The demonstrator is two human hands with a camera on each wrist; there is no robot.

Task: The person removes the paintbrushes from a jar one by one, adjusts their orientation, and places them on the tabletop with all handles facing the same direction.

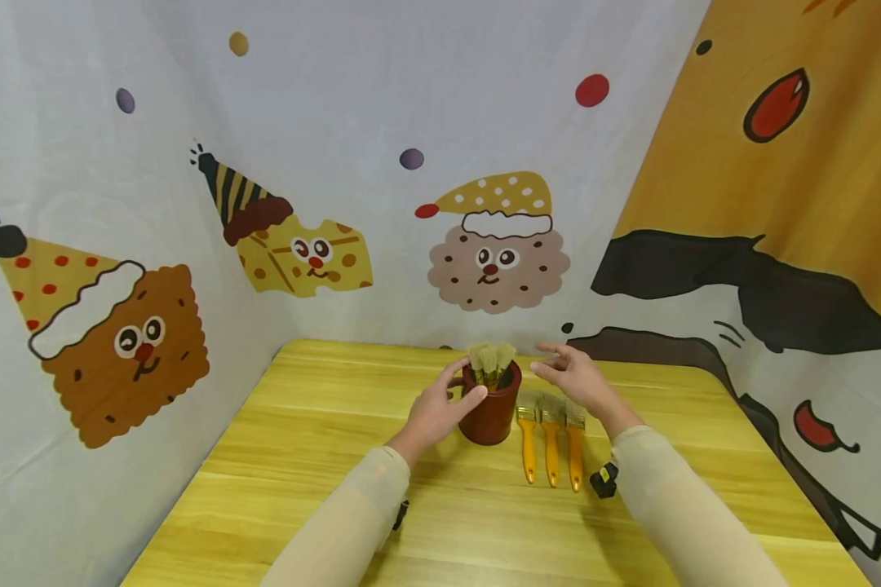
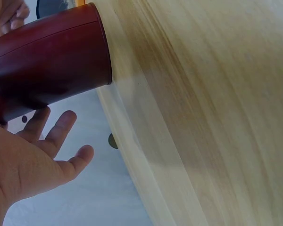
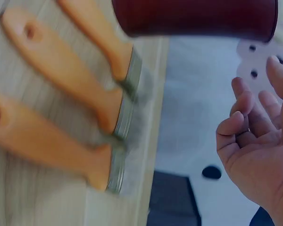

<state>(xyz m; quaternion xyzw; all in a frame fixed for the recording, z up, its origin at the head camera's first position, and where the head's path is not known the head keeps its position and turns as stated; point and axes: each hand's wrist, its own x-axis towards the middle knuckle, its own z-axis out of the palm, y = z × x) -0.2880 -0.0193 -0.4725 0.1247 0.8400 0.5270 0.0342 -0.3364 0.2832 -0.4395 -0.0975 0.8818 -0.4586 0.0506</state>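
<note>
A dark red cup stands upright on the table, with several paintbrushes inside it, bristles up. My left hand holds the cup near its rim from the left, thumb across the front. In the left wrist view, other fingers of that hand spread loosely beside the cup's wall. To the right of the cup, my right hand is raised with nothing in it, its fingers loosely bent. Below it, 3 flat paintbrushes with orange handles lie side by side, bristles toward the back.
The yellow wood-grain table ends at a back edge close behind the cup. A white cloth with printed cartoon figures hangs behind and along the sides. A small black device shows beside the right sleeve.
</note>
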